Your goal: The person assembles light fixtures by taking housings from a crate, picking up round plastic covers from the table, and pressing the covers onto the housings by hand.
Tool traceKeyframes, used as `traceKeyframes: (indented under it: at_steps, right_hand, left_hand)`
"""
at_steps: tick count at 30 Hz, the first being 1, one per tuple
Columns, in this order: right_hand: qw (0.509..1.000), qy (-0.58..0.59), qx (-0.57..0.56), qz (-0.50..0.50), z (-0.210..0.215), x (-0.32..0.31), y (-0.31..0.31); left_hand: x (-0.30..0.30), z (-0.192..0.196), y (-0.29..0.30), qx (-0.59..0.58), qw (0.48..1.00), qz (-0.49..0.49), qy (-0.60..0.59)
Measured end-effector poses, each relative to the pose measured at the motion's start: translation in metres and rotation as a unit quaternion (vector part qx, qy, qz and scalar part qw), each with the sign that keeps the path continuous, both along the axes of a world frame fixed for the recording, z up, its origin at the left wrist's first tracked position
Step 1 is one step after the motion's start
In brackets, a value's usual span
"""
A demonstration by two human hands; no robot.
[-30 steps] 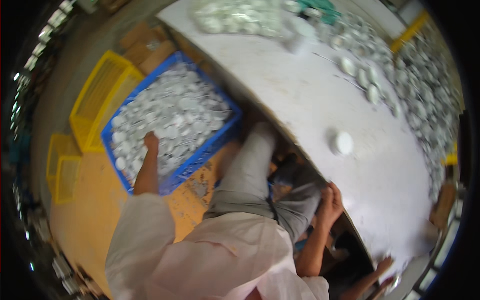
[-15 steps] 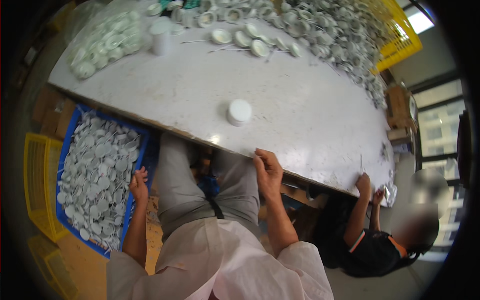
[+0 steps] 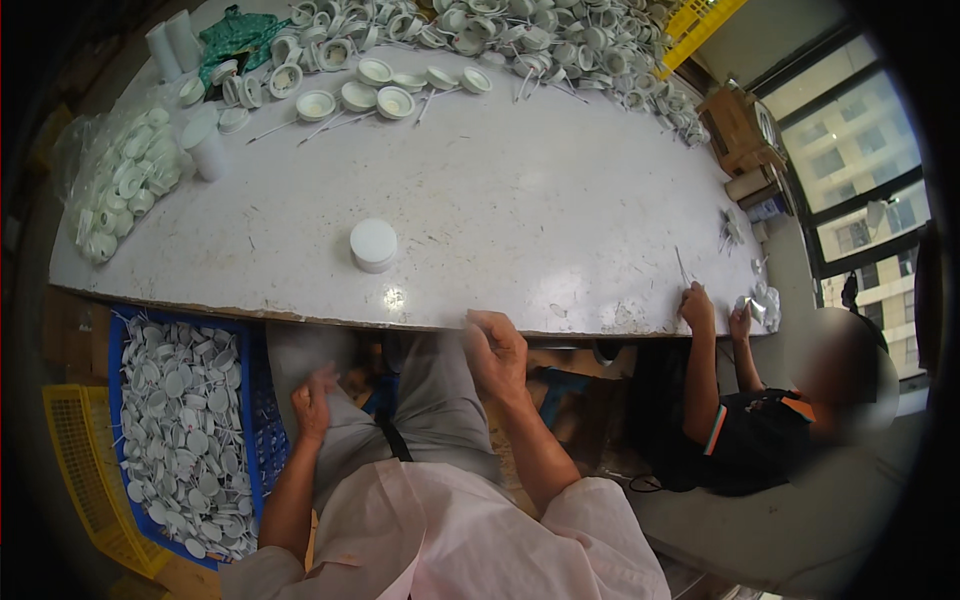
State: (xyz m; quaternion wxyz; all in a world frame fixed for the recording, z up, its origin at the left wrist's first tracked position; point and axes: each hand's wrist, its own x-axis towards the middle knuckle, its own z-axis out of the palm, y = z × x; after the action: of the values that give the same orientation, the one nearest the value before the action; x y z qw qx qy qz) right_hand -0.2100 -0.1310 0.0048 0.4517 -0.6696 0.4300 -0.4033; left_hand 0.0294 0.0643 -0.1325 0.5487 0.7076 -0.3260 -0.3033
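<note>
Now withdrawing left hand (image 3: 315,400) from blue crate (image 3: 255,440), fingers loosely curled; resting right hand (image 3: 495,345), half-closed, at table (image 3: 560,230) edge, contents indiscernible.

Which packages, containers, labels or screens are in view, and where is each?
Clear bag: table's left end, lumpy, full of white caps.
Blue crate: floor, beside the left hand, rectangular, full of white discs.
Yellow crate: floor, left of the blue one, mesh-walled.
Cardboard box: past the table's far right, brown.
No screens visible; any labels too small to tell.
</note>
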Motion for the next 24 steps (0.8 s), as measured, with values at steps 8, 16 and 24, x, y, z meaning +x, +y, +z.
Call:
traceKeyframes:
  at_steps: [8, 16, 24]
  right_hand:
    - [0.983, 0.053, -0.174, -0.025, 0.006, -0.003, -0.019]
    - [0.962, 0.031, -0.246, -0.112, -0.012, -0.015, -0.068]
    - [0.972, 0.008, -0.174, -0.156, -0.022, -0.008, -0.07]
  left_hand:
    - [-0.017, 0.008, -0.012, 0.01, 0.995, 0.087, 0.04]
    - [-0.032, 0.001, -0.014, 0.088, 0.99, -0.036, -0.105]
    - [-0.037, 0.024, -0.018, 0.111, 0.984, -0.081, -0.115]
